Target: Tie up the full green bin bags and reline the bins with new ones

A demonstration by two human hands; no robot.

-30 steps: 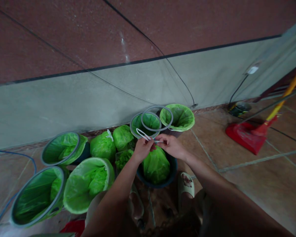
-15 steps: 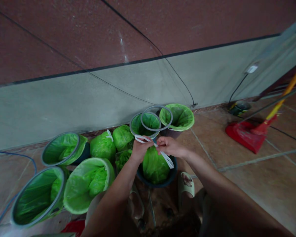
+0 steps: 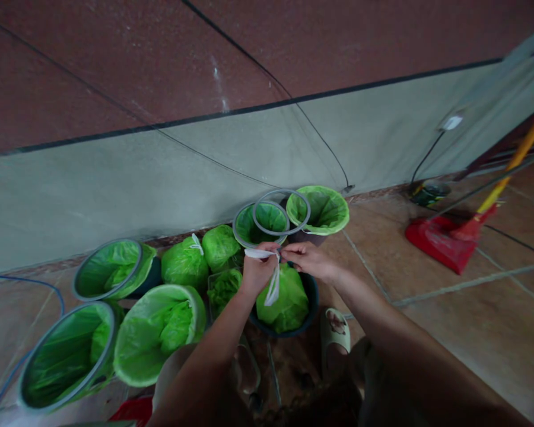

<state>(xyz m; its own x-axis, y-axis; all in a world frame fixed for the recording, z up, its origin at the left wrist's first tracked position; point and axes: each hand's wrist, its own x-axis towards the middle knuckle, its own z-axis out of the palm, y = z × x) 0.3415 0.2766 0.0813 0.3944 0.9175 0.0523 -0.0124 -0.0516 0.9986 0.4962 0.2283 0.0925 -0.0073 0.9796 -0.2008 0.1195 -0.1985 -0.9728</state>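
A green trash bag [image 3: 287, 302], full and bunched at the top, sits in a dark blue bin [image 3: 312, 308] between my feet. My left hand [image 3: 258, 271] is closed on the bag's white drawstring [image 3: 273, 289] above it. One part of the drawstring sticks out to the left past my fingers, and another hangs down over the bag. Close beside it, my right hand [image 3: 310, 261] pinches at the drawstring with thumb and fingertips, right where the two hands meet. The exact crossing of the strands is too small to make out.
Green-lined bins [image 3: 160, 332] stand at the left, with a tied green bag [image 3: 184, 264] among them. A loose grey ring [image 3: 308, 216] lies across two bins by the wall. A red dustpan [image 3: 445, 240] is at right; a blue hose [image 3: 60, 296] at left.
The drawstring end that pointed right under my right hand now hangs down below my left hand. My right hand has shifted slightly, its fingers more extended toward the left hand.
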